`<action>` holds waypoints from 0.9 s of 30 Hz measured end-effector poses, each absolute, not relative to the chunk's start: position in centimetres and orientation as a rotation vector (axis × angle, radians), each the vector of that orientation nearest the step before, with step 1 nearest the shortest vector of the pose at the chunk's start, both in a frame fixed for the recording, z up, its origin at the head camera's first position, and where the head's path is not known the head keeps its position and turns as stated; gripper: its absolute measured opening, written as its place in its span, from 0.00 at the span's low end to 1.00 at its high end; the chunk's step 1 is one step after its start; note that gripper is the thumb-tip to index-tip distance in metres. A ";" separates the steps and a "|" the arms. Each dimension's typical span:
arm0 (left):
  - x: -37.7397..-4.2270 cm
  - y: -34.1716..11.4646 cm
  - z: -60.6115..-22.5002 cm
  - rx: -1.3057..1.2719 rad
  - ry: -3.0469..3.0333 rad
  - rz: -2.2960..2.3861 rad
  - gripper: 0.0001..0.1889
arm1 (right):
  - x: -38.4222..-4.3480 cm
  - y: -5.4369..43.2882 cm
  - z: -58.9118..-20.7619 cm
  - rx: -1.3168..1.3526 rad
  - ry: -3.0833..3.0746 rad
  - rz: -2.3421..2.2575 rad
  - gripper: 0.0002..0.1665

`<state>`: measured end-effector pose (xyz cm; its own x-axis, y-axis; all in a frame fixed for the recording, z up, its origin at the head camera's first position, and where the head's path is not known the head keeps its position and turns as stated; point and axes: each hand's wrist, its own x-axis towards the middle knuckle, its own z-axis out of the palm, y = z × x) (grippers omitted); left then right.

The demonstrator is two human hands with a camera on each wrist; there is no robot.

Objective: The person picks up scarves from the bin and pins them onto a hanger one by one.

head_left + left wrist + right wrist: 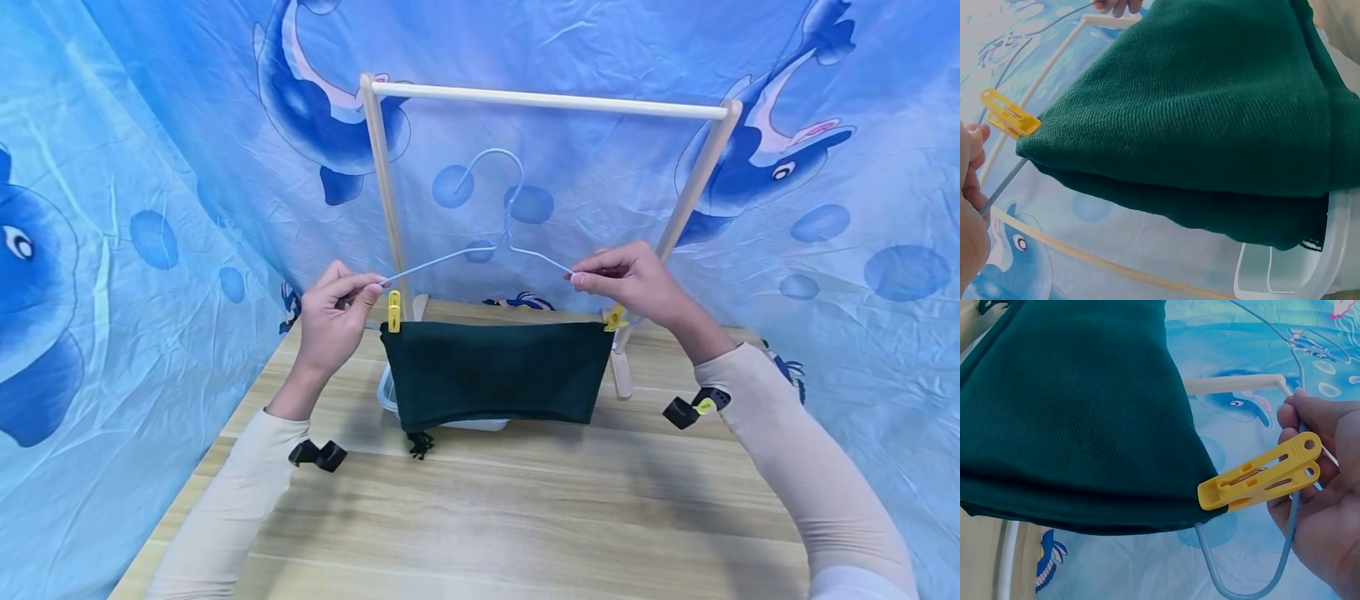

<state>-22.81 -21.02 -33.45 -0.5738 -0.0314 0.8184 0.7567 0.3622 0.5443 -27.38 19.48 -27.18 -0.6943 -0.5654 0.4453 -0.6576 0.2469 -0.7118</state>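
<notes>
A light blue wire hanger (pixel 442 258) is held up by both hands, its hook pointing upward. My left hand (pixel 333 321) pinches the hanger's left shoulder between thumb and fingers. The right shoulder is pinched by my right hand (pixel 633 283). A dark green folded cloth (pixel 498 371), with a dark tassel (pixel 421 444) at its lower left, hangs from the hanger's lower bar. One yellow clothespin (pixel 394 312) grips the cloth's left top corner; another yellow clothespin (pixel 1260 472) grips the right corner, close to my right fingers.
Behind the hanger stands a wooden rack (pixel 547 98) with a white top bar. Partly hidden by the cloth, a white plastic tub (pixel 386 390) sits on the wood-grain table (pixel 480 517). Blue dolphin-print curtains (pixel 847 292) surround the table.
</notes>
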 end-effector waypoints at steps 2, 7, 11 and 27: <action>-22.8 -21.0 -33.5 -0.620 -1.869 -1.302 0.06 | -27.3 19.5 -27.3 1.179 -2.379 1.477 0.10; -22.6 -20.9 -33.2 -0.597 -1.919 -1.316 0.04 | -27.2 19.5 -27.6 1.163 -2.308 1.529 0.09; -22.4 -20.6 -33.1 -0.578 -1.941 -1.317 0.04 | -26.8 19.4 -27.7 1.133 -2.243 1.562 0.07; -22.8 -20.1 -31.5 -0.656 -2.032 -1.396 0.09 | -24.6 21.0 -26.6 0.980 -2.111 1.489 0.05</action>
